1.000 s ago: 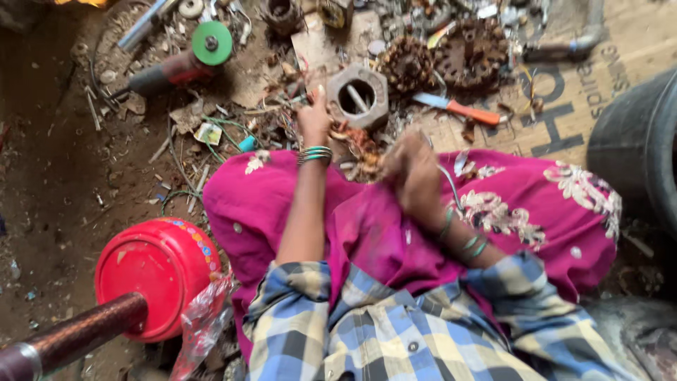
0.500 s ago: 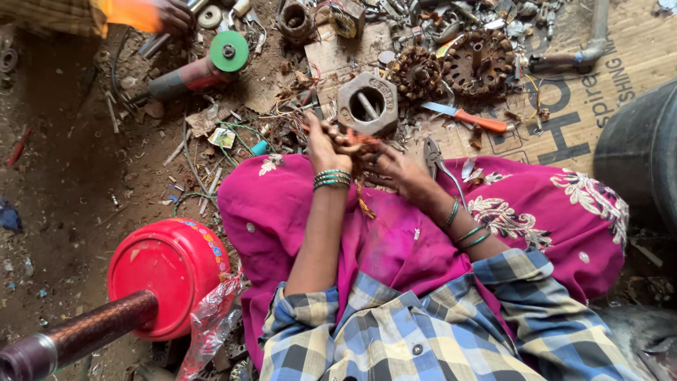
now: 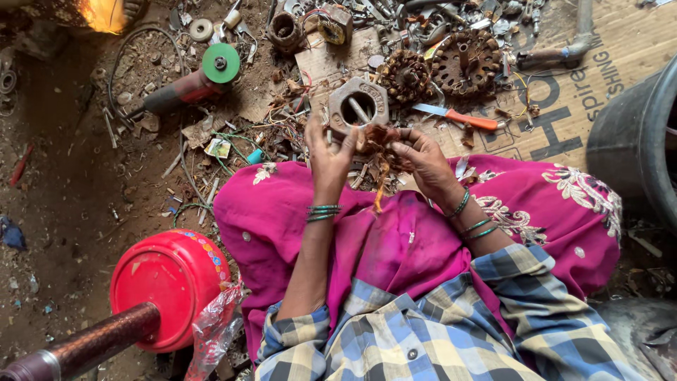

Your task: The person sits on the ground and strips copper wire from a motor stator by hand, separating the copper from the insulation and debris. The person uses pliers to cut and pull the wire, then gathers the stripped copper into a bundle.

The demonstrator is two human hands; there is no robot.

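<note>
My left hand (image 3: 330,152) and my right hand (image 3: 421,156) meet over my lap, both gripping a tangled bundle of copper wire (image 3: 379,156) with loose strands hanging down. Green bangles circle both wrists. Just beyond my fingers a grey metal motor housing (image 3: 358,106) with a round hole lies on the ground. My lap is covered with pink embroidered cloth (image 3: 395,240), and my sleeves are checked blue and yellow.
An angle grinder with a green disc (image 3: 201,76) lies to the left. Rusty motor stators (image 3: 441,67) and an orange-handled knife (image 3: 457,117) rest on cardboard (image 3: 578,92). A red container (image 3: 169,282) and a dark bar (image 3: 77,349) stand at the lower left, a black tyre (image 3: 635,141) at the right.
Both hands have come together in front of the motor housing and closed on the copper wire bundle; one second ago they were apart, the left reaching forward.
</note>
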